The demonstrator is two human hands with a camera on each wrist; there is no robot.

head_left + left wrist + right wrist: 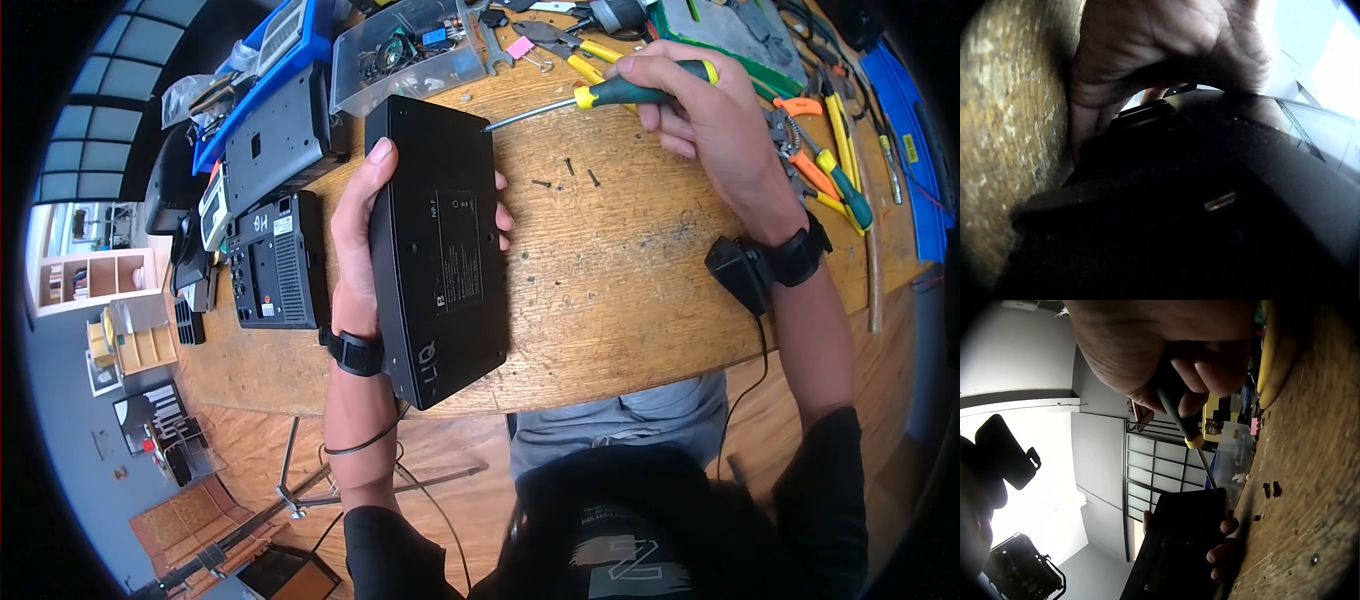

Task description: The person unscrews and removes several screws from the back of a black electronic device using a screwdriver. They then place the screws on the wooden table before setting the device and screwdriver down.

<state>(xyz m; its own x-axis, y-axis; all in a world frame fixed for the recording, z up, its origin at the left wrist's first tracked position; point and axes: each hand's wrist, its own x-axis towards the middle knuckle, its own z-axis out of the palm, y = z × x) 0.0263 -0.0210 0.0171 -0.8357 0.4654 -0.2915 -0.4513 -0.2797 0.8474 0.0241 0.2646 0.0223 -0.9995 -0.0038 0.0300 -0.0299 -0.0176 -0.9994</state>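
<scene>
A black flat device [440, 250] with a label and white lettering is tilted up on its edge over the wooden table. My left hand [362, 215] grips it from behind, thumb on the near edge and fingertips showing past the far side. In my right hand [715, 115] is a green and yellow screwdriver [630, 93], its tip at the device's upper right corner. The right wrist view shows the screwdriver [1177, 403] meeting the corner of the device [1179, 544]. Several dark screws [571, 168] lie on the table beside the device.
Left of the device are another black unit [275, 262], a black panel [285, 130] and a blue bin [250, 75]. A clear parts box [400, 60] stands behind. Pliers [560, 45] and a green tray [730, 45] lie at the back, with orange-handled tools [808, 165] at the right.
</scene>
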